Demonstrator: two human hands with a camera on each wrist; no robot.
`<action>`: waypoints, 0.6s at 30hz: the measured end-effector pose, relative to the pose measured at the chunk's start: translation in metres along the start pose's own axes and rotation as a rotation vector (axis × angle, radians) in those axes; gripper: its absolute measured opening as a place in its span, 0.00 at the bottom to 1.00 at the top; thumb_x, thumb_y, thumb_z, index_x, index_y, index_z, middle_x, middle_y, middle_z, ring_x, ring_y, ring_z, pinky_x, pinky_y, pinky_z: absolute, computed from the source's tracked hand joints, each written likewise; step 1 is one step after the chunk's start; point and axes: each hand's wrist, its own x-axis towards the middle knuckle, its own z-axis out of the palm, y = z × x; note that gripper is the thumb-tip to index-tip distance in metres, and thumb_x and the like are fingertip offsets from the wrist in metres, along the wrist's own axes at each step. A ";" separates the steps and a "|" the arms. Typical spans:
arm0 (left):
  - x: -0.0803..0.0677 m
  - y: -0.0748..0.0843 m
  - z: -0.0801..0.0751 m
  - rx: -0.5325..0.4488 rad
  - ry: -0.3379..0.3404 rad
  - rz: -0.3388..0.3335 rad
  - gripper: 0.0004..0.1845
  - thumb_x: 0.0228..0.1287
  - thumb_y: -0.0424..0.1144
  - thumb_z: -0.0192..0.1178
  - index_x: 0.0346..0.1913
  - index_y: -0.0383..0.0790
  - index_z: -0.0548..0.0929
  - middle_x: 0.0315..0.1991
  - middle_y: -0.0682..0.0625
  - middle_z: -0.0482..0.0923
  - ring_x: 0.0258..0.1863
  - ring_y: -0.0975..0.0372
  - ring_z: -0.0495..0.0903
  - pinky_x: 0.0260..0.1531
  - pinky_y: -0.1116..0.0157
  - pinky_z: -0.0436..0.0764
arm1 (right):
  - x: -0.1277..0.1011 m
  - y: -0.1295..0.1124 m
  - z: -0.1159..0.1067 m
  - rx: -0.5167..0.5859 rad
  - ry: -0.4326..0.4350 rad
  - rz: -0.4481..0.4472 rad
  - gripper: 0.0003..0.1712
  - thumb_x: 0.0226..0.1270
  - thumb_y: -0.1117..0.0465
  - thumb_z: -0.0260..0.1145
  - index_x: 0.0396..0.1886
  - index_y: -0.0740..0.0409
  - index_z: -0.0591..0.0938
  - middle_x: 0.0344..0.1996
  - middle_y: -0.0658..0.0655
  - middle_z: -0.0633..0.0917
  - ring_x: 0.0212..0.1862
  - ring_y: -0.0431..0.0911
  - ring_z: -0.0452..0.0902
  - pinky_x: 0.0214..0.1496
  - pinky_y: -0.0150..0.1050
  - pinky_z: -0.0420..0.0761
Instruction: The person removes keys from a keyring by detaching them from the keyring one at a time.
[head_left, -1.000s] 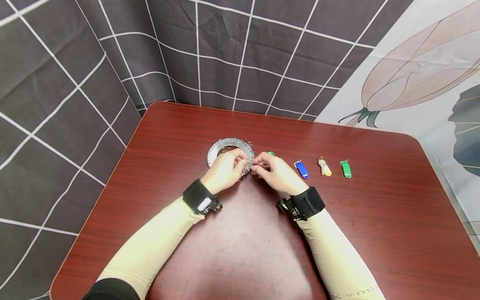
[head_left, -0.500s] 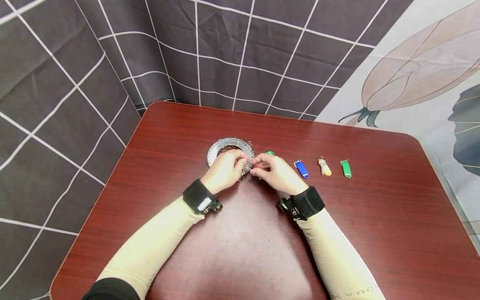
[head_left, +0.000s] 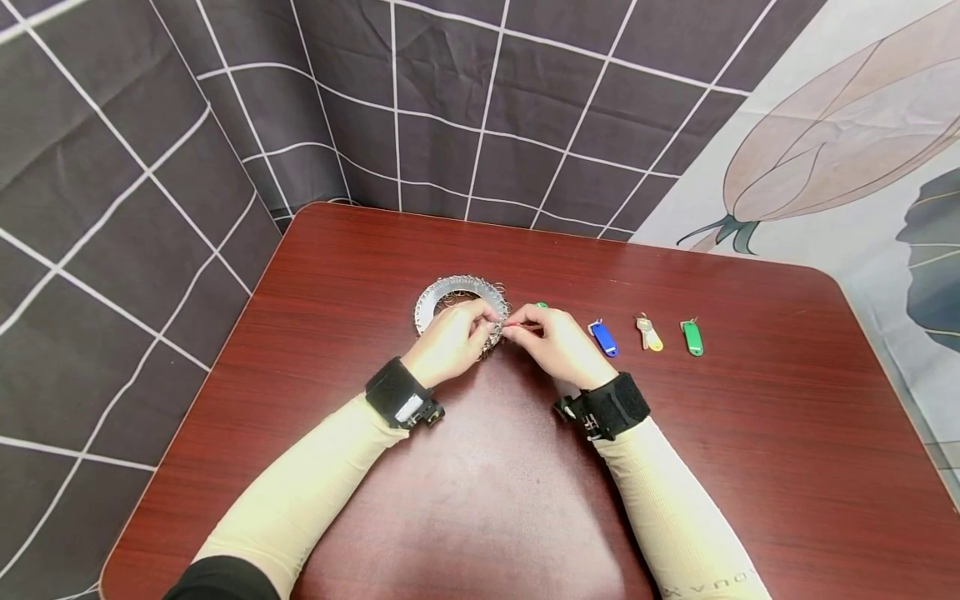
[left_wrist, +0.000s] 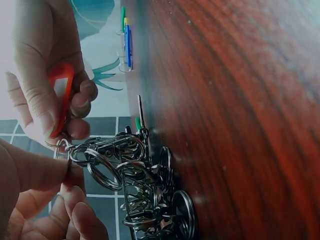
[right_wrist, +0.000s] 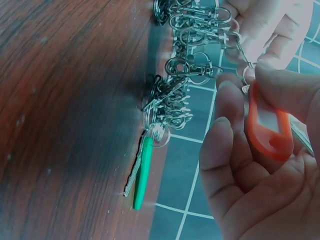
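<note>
A flat silvery hoop (head_left: pixel 432 302) lies on the table, its edge crowded with metal clasps and split rings (left_wrist: pixel 102 172). At its right side, my left hand (head_left: pixel 448 337) pinches a small metal clasp end between thumb and fingers. My right hand (head_left: pixel 553 340) pinches a red key tag (right_wrist: pixel 270 131) with a pale label window, close against the left fingertips. A thin ring (left_wrist: pixel 61 145) joins the tag's end to the metal at the left fingers. Part of a key shows behind the tag in the right wrist view. My hands hide the hoop's near right part.
A green key tag (right_wrist: pixel 143 172) with a key hangs at the hoop's edge, beyond my right hand. Farther right on the table (head_left: pixel 765 417) lie a blue tag (head_left: pixel 603 340), a yellow tag with a key (head_left: pixel 649 333) and another green tag (head_left: pixel 692 338). Curtains stand behind.
The red tag, hidden at first, came into sight between my right fingers and now shows as a thin strip. My right fingertips have shifted slightly at the hoop; the left hand has barely moved.
</note>
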 end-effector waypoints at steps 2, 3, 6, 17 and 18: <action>0.000 0.000 0.000 -0.014 -0.006 0.006 0.06 0.66 0.32 0.57 0.42 0.42 0.82 0.30 0.54 0.78 0.30 0.65 0.76 0.32 0.66 0.75 | 0.000 0.000 0.000 0.010 0.013 0.001 0.03 0.67 0.58 0.66 0.36 0.50 0.84 0.33 0.45 0.84 0.37 0.38 0.79 0.41 0.38 0.79; 0.000 0.000 0.000 -0.016 -0.008 0.005 0.05 0.65 0.32 0.58 0.41 0.42 0.82 0.29 0.54 0.77 0.29 0.65 0.75 0.31 0.66 0.75 | 0.000 0.000 0.000 0.016 0.018 0.004 0.02 0.67 0.58 0.66 0.37 0.49 0.84 0.33 0.45 0.84 0.37 0.38 0.79 0.41 0.38 0.79; 0.000 0.000 0.000 -0.023 -0.007 -0.002 0.04 0.64 0.32 0.59 0.40 0.42 0.81 0.28 0.54 0.76 0.28 0.66 0.75 0.30 0.68 0.75 | 0.000 -0.001 -0.001 0.040 0.034 0.010 0.03 0.67 0.57 0.66 0.37 0.50 0.83 0.34 0.46 0.84 0.38 0.39 0.80 0.42 0.40 0.79; 0.001 0.001 0.002 -0.032 0.040 -0.006 0.04 0.63 0.32 0.60 0.39 0.42 0.81 0.29 0.54 0.76 0.29 0.66 0.75 0.32 0.68 0.75 | 0.000 -0.004 0.000 0.092 0.054 0.011 0.03 0.68 0.60 0.65 0.38 0.52 0.81 0.28 0.48 0.81 0.28 0.41 0.74 0.29 0.35 0.73; 0.001 0.000 0.002 -0.032 0.040 -0.007 0.04 0.63 0.32 0.60 0.39 0.42 0.81 0.29 0.54 0.76 0.29 0.66 0.75 0.32 0.68 0.75 | 0.000 -0.003 0.000 0.100 0.050 0.017 0.02 0.68 0.60 0.65 0.38 0.52 0.80 0.27 0.49 0.80 0.27 0.42 0.73 0.28 0.35 0.73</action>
